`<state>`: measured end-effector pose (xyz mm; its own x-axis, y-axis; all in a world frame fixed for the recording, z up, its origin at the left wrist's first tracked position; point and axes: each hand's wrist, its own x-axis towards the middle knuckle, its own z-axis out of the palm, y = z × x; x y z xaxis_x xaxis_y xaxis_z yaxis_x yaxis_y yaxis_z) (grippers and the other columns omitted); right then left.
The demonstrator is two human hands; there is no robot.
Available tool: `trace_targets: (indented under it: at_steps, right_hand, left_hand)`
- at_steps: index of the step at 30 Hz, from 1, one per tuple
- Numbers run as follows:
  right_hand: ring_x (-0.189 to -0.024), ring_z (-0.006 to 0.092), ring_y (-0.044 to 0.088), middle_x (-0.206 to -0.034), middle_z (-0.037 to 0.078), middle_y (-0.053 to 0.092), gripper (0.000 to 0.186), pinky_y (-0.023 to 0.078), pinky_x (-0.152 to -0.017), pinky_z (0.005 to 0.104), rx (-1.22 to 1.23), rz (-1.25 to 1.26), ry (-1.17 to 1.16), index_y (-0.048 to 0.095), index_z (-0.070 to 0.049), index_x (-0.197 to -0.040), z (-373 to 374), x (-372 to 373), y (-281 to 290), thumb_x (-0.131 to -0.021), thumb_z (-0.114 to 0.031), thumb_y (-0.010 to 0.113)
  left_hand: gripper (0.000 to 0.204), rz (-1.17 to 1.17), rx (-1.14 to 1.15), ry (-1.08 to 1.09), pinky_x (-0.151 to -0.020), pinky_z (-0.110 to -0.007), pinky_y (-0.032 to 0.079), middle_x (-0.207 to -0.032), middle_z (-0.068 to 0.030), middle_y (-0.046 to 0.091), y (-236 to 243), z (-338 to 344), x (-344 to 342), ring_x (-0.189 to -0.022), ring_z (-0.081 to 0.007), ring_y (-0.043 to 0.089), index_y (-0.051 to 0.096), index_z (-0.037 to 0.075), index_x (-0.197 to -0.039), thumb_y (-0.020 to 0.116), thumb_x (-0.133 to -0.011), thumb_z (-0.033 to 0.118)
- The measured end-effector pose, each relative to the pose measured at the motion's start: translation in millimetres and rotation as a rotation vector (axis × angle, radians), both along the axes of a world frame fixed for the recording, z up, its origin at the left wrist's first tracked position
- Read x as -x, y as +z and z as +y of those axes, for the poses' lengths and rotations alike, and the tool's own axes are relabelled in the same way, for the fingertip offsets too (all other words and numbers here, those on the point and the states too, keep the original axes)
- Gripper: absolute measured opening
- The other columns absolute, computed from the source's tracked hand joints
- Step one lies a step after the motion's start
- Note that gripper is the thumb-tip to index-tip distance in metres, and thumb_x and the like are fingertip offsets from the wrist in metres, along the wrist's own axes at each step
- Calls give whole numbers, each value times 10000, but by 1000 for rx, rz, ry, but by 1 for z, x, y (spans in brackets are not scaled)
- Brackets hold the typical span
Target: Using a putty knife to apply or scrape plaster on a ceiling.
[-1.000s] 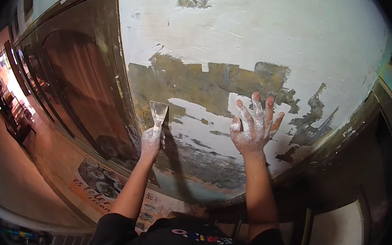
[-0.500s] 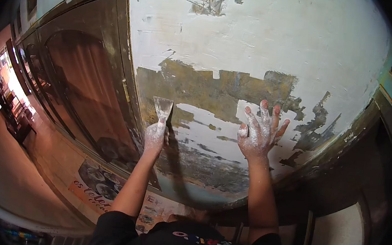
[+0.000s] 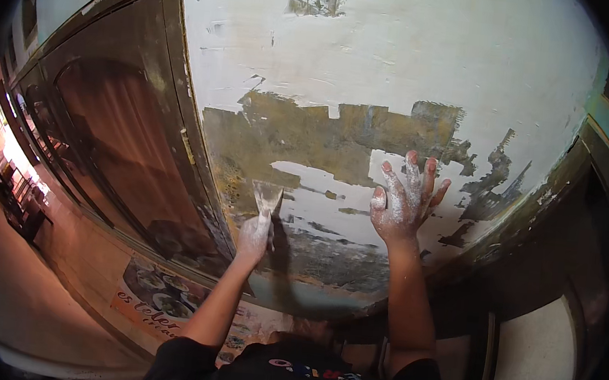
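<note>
My left hand (image 3: 254, 233), dusted white, grips the handle of a putty knife (image 3: 267, 199) whose wide blade points up and presses on the wall (image 3: 417, 62) at the lower edge of a bare brown patch (image 3: 302, 135). My right hand (image 3: 404, 199), also coated in white filler, rests flat on the wall with fingers spread over a white filled strip (image 3: 332, 207), about a hand's width right of the blade. White plaster covers the wall above; darker flaking patches lie below and to the right.
A dark wooden door (image 3: 117, 137) in its frame stands left of the wall. A printed poster (image 3: 164, 301) lies low on the left. A dark frame edge (image 3: 574, 170) borders the wall on the right, with a pale panel (image 3: 532, 362) below it.
Both hands have shifted slightly up the wall. The putty knife blade has moved up to the edge of the brown patch. The right hand's fingers are closer together than a second ago.
</note>
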<state>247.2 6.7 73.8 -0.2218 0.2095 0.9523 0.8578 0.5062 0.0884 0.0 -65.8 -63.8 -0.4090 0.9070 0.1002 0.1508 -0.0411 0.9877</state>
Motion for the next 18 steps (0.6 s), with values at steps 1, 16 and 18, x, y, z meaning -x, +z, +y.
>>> trace_targets:
  at_steps: [1, 16, 18]
  right_hand:
    - [-1307, 277, 339, -1321, 17, 502, 345, 60, -1106, 522, -4, -5, 13, 653, -277, -1038, -3, 8, 3, -703, -203, 619]
    - [-1318, 273, 326, -1338, 19, 480, 379, 51, -1107, 532, 45, 0, -10, 648, -276, -1041, 2, 4, -15, -674, -180, 647]
    - [-1317, 273, 327, -1338, 19, 481, 381, 52, -1108, 531, 18, -1, -16, 648, -277, -1039, 1, 6, -11, -672, -177, 649]
  left_hand:
    - [610, 152, -73, 16, -496, -368, 416, -515, -110, 467, -65, 2, 17, -512, -227, 535, 532, -15, -648, 403, -926, 512]
    - [212, 471, -573, -40, -757, -345, 436, -889, -153, 558, -14, -48, 1, -788, -271, 546, 538, -9, -995, 479, -903, 172]
    - [166, 321, -496, 113, -683, -373, 458, -819, -157, 576, -21, -50, 0, -710, -292, 557, 543, -10, -967, 515, -876, 125]
